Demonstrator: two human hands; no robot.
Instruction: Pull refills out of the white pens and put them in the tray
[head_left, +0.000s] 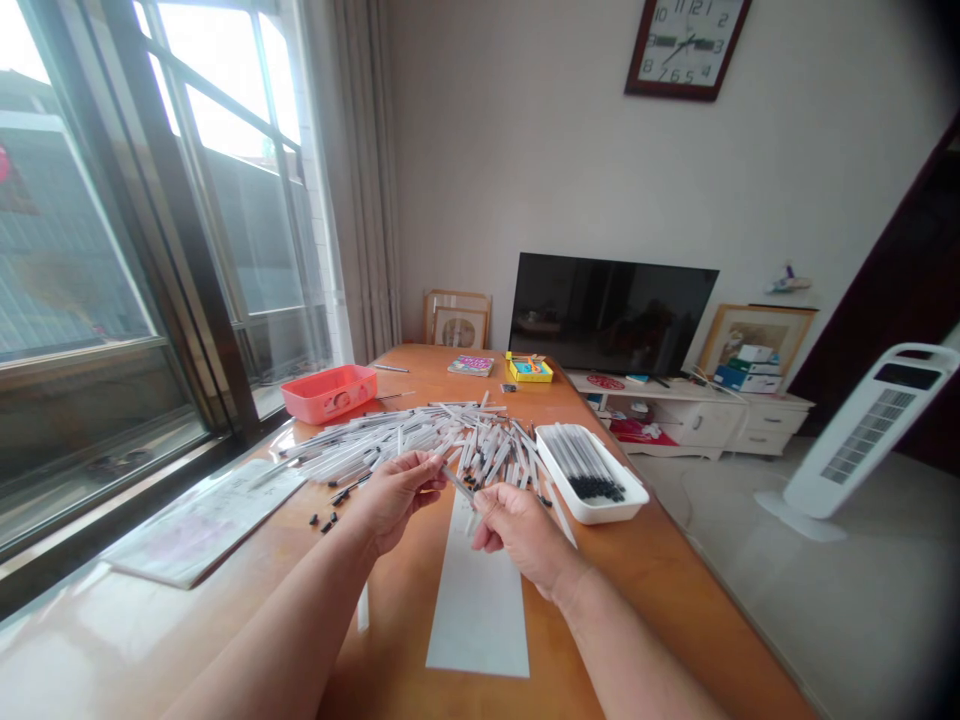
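Note:
Between my two hands is a thin pen (459, 485), slanting down to the right. The fingertips of my left hand (405, 490) pinch its upper end. My right hand (514, 525) grips the lower end, whose tip is hidden by the fingers. Below them a sheet of white paper (478, 610) lies on the table. Just beyond spreads a large heap of clear pen barrels (420, 435) mixed with dark refills. Small black caps (328, 522) are scattered left of my left hand. A white tray (592, 515) of pens with black ends stands to the right.
The wooden table (615, 600) has its right edge beyond the tray. A red plastic box (330, 395) sits at the back left, near a paper booklet (202, 530). Farther back are a magazine (471, 366) and a yellow box (529, 372). A white tower fan (862, 440) stands on the floor.

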